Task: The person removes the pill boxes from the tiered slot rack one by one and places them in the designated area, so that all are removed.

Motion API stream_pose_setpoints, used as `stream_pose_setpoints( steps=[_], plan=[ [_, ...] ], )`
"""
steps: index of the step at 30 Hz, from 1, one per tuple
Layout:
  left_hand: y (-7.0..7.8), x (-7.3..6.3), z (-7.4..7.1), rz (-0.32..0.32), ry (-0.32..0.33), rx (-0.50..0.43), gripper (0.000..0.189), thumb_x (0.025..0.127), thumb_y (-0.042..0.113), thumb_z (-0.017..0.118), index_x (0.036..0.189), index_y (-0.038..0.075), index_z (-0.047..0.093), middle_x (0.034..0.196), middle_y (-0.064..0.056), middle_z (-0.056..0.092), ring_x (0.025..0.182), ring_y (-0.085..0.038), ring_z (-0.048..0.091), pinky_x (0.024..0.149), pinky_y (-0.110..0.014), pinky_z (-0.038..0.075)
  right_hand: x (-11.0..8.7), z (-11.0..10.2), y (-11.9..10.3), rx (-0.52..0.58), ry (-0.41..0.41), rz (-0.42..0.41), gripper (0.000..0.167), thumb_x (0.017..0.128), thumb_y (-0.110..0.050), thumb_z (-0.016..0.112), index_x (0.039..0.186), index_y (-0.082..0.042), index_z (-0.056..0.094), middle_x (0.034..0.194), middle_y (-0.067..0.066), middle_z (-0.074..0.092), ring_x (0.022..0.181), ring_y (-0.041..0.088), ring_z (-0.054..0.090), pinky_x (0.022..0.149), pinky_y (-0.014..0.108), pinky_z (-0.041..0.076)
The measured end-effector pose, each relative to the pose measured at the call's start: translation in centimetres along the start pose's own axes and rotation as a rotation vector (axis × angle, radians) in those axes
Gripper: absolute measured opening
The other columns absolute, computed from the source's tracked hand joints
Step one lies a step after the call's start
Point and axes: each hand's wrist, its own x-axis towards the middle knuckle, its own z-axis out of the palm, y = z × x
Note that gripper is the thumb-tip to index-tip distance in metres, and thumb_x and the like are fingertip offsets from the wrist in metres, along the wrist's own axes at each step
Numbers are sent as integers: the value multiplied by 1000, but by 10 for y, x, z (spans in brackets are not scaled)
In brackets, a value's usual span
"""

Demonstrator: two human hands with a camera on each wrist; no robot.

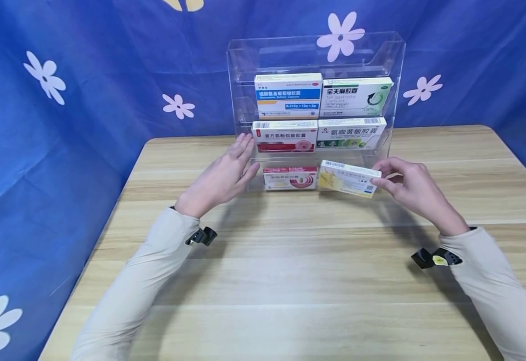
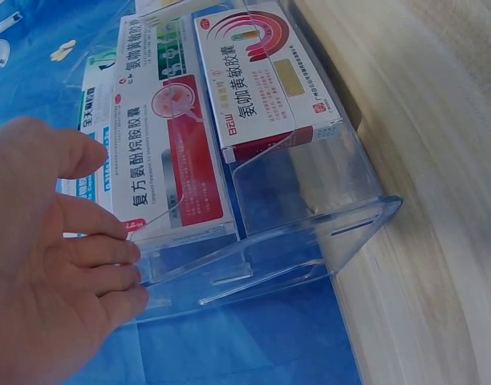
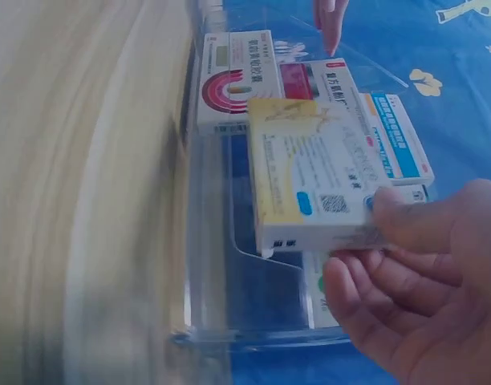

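My right hand (image 1: 409,190) pinches the right end of a yellow-and-white medicine box (image 1: 348,179), thumb on its front face in the right wrist view. The box is tilted, in front of the lowest tier of a clear acrylic rack (image 1: 245,108). Left of it, a white-and-red medicine box (image 1: 290,180) sits in that tier. My left hand (image 1: 222,175) has its fingers extended along the rack's left side, fingertips right at the red-and-white medicine box (image 1: 284,140) in the middle tier. In the left wrist view its fingers are slightly bent and hold nothing.
Beside the red-and-white box stands a green-and-white box (image 1: 350,134). On the top tier are a blue-and-white box (image 1: 288,98) and another green-and-white box (image 1: 356,98). The rack stands at the back of a wooden table (image 1: 263,276), before a blue flowered cloth (image 1: 109,65).
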Motion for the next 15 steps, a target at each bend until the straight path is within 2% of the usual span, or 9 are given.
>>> stream_pose_setpoints(
  steps=[5,7,11,13,15],
  plan=[
    [0,1,0,3,2,6,63,105,37,33,150,-6,20,158,-20,13,147,-28,5,120,-39,9,1,1,4,88,-53,117,22,88,-7,70,106,4,65,96,19,68,79,-1,61,70,11,53],
    [0,1,0,3,0,9,64,105,37,33,150,-5,20,158,-20,13,147,-28,5,120,-40,10,1,0,6,126,-76,178,26,89,-12,70,109,3,64,96,14,69,80,-1,63,69,13,53],
    [0,1,0,0,-5,15,64,105,38,33,150,-5,20,158,-20,13,147,-28,5,120,-40,10,1,-2,12,242,-115,284,32,88,-18,72,111,3,64,89,-4,72,81,5,68,69,18,55],
    [0,1,0,-1,-4,14,64,105,38,33,150,-5,20,158,-20,13,147,-27,5,120,-40,10,1,-2,16,318,-124,322,29,87,-18,73,109,0,66,87,-10,72,80,8,69,69,20,56],
    [0,1,1,-2,-2,16,64,105,38,33,150,-5,20,158,-19,14,147,-27,5,120,-40,10,1,-2,19,390,-130,347,23,87,-16,74,106,-4,68,86,-9,72,80,9,69,70,21,56]
  ],
)
